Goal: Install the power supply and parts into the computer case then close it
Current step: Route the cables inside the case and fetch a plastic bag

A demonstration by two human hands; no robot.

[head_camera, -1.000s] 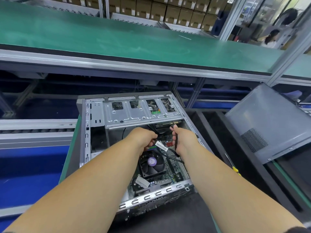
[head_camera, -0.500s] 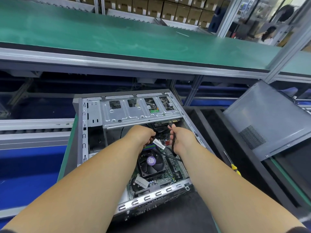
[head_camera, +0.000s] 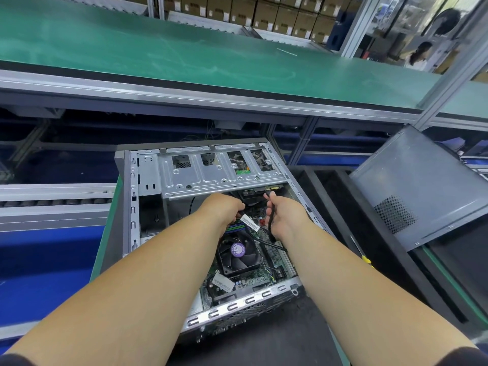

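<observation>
An open grey computer case (head_camera: 134, 207) lies on its side in front of me, its motherboard and black CPU fan (head_camera: 239, 253) exposed. A silver drive cage (head_camera: 211, 178) spans its far end. Both hands reach inside just below that cage. My left hand (head_camera: 224, 210) grips a black cable with a white label (head_camera: 250, 222). My right hand (head_camera: 284, 216) holds another stretch of black cable (head_camera: 271, 231), thumb raised toward the cage. The cable runs down over the board to the right of the fan. Its connector ends are hidden by my fingers.
The grey side panel (head_camera: 422, 186) leans at the right on a black foam tray (head_camera: 330, 207). A yellow-handled screwdriver (head_camera: 365, 258) lies between it and my right arm. A green bench top (head_camera: 184, 56) runs across above. Blue flooring (head_camera: 39, 273) lies left. A person sits far right.
Both hands have edged slightly further up toward the drive cage with the cable still held; the view has shifted a little. Nothing was let go.
</observation>
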